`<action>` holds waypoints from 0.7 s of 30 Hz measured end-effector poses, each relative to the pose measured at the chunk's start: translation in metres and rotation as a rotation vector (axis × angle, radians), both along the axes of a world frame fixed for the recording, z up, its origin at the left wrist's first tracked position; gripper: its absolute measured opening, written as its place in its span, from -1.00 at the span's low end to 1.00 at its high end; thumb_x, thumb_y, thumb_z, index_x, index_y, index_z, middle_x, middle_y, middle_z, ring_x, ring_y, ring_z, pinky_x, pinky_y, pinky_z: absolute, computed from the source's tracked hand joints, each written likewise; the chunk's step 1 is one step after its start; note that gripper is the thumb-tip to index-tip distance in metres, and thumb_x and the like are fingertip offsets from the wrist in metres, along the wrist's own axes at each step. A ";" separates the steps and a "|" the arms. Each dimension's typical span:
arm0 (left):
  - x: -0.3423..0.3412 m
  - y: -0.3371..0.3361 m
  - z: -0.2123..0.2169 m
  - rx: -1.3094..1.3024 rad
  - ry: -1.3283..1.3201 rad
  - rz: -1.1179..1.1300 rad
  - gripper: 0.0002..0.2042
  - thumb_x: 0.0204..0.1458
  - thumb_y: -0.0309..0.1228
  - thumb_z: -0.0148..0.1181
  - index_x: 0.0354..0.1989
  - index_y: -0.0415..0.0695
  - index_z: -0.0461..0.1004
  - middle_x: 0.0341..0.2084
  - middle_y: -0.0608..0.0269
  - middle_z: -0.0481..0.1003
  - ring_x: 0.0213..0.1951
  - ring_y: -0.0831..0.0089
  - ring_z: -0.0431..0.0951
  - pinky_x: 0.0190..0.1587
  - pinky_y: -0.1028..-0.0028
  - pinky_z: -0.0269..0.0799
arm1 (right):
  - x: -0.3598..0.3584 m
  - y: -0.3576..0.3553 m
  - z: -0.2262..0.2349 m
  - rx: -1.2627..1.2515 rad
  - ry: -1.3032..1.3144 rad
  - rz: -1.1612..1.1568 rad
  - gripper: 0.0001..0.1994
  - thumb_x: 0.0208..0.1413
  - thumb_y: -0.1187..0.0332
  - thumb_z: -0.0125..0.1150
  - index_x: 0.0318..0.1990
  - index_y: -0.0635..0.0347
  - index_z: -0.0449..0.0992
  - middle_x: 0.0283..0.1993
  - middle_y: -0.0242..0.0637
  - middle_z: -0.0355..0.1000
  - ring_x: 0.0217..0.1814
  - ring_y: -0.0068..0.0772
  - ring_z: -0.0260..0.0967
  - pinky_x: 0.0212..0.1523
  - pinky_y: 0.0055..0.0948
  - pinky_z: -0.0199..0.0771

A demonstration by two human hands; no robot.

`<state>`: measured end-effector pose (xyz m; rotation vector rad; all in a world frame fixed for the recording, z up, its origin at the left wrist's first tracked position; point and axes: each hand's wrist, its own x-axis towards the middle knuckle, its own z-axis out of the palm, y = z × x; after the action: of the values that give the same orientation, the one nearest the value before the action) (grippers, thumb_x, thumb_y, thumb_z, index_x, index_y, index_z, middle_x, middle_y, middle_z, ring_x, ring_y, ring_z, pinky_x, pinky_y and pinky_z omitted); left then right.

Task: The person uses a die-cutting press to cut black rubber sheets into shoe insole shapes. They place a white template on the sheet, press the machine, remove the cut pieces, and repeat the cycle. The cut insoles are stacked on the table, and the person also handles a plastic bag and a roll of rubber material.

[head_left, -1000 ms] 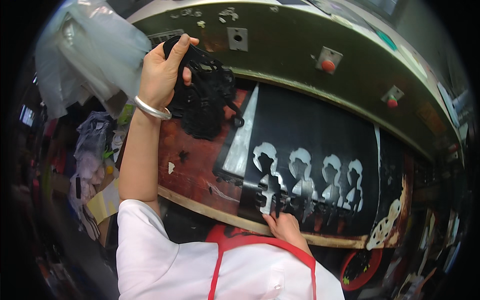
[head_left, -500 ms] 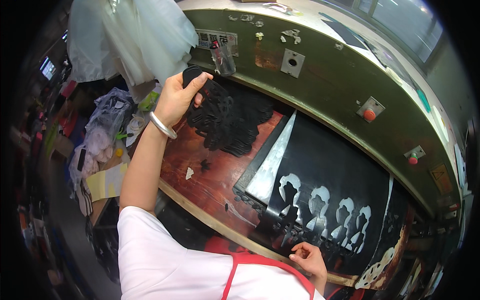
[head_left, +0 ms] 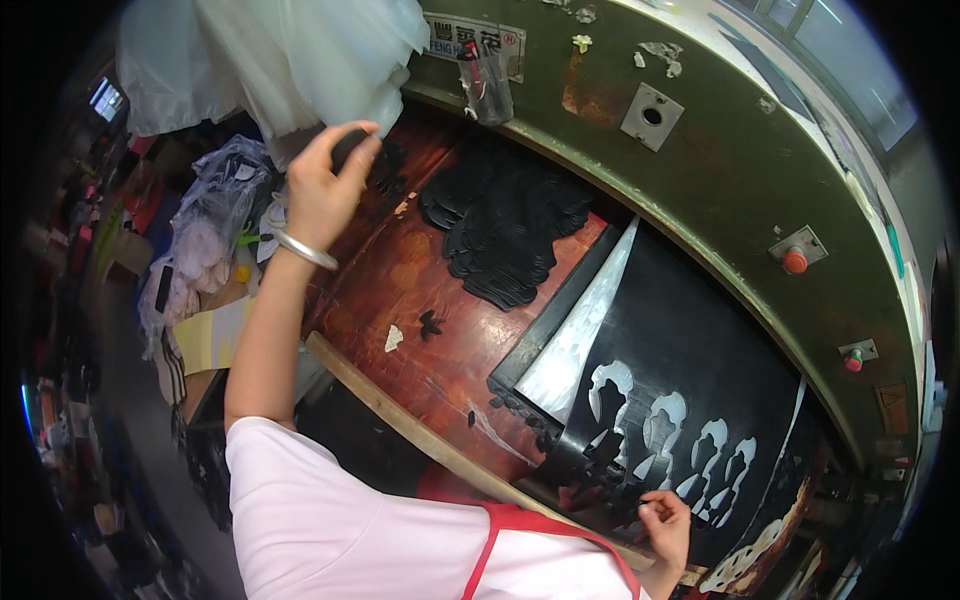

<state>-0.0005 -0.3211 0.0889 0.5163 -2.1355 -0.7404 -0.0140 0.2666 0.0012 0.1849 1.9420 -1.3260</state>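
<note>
My left hand (head_left: 325, 190) is curled shut around a small dark piece (head_left: 347, 147), thumb and fingertips pinching it from above, far out at the left end of the worn reddish-brown wooden press bed (head_left: 420, 300). Most of the piece is hidden inside my grip, so I cannot tell its exact outline; it looks like one of the thin black cut-outs. A silver bangle (head_left: 305, 250) sits on that wrist.

My right hand (head_left: 665, 525) is near my body, fingers bent, with the tips pressed on the near edge of the big black sheet (head_left: 700, 370), right by the row of white cut-out holes (head_left: 670, 435). It seems to pinch or peel at the sheet there, though I cannot tell whether it truly grips.

Between the two hands lies a loose heap of flat black die-cut pieces (head_left: 505, 225), overlapping like scales, just right of my left hand. I judge these pieces light, thin and floppy, more like foam or rubber sheet than anything stiff; they should bend rather than break, and are best taken by an edge with a fingertip pinch, or scooped several at once. A few stray black scraps (head_left: 430, 322) lie on the wood. Beyond runs the olive-green curved machine body (head_left: 720, 190) with red buttons (head_left: 795, 262), and translucent plastic bags (head_left: 280, 60) hang at far left.
</note>
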 end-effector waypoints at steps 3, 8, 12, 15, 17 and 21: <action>0.015 0.041 -0.060 -0.441 -0.152 -0.146 -0.77 -0.09 -0.55 0.26 -0.20 -0.18 0.52 -0.33 0.10 0.53 -0.29 0.18 0.57 -0.19 0.32 0.53 | -0.013 0.023 -0.002 -0.099 0.105 -0.084 -0.92 0.12 0.51 0.21 -0.23 0.25 0.49 -0.58 -0.59 0.29 -0.63 -0.79 0.12 -0.66 -0.70 0.05; 0.046 0.109 -0.161 -0.681 -0.488 -0.359 -0.74 -0.07 -0.45 0.05 -0.17 -0.16 0.50 -0.22 0.15 0.47 -0.26 0.29 0.48 -0.14 0.38 0.37 | -0.023 0.107 -0.030 0.212 0.395 -0.299 -0.92 0.20 0.39 0.17 -0.28 0.19 0.48 -0.62 -0.59 0.24 -0.65 -0.79 0.08 -0.65 -0.70 0.00; 0.052 0.146 -0.158 -0.625 -0.594 -0.180 -0.71 -0.12 -0.37 0.20 -0.16 -0.12 0.49 -0.21 0.11 0.41 -0.17 0.22 0.40 -0.15 0.26 0.29 | -0.015 0.225 -0.071 0.526 0.662 -0.525 -0.83 0.19 0.30 0.21 -0.25 0.23 0.47 -0.46 -0.48 0.36 -0.50 -0.67 0.24 -0.52 -0.63 0.23; 0.066 0.210 -0.137 -0.245 -0.479 -0.394 -0.69 -0.15 -0.25 0.32 -0.25 -0.13 0.48 -0.42 0.12 0.42 -0.30 0.18 0.43 -0.24 0.23 0.34 | 0.000 0.294 -0.107 0.973 0.815 -0.453 -0.69 0.19 0.22 0.20 -0.17 0.36 0.47 -0.30 -0.20 0.47 -0.33 -0.37 0.38 -0.25 -0.43 0.41; 0.077 0.262 -0.136 0.062 -0.542 -0.448 -0.76 -0.05 -0.32 0.30 -0.24 -0.16 0.52 -0.49 0.14 0.47 -0.38 0.14 0.49 -0.30 0.28 0.40 | 0.005 0.312 -0.121 1.120 0.856 -0.482 -0.64 0.22 0.16 0.16 -0.12 0.38 0.50 -0.22 -0.07 0.52 -0.29 -0.25 0.42 -0.18 -0.35 0.42; 0.075 0.329 -0.160 0.505 -0.422 -0.311 -0.71 0.25 -0.31 -0.06 -0.04 -0.27 0.45 -0.31 -0.03 0.51 -0.21 0.08 0.54 -0.13 0.24 0.41 | -0.004 0.296 -0.114 0.936 0.850 -0.510 -0.60 0.24 0.09 0.09 -0.17 0.35 0.54 -0.24 -0.06 0.54 -0.26 -0.22 0.44 -0.16 -0.33 0.42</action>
<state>0.0745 0.0077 -0.0712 0.6533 -2.4471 -1.4757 -0.0182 0.5626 -0.1130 0.6872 3.3195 -0.6738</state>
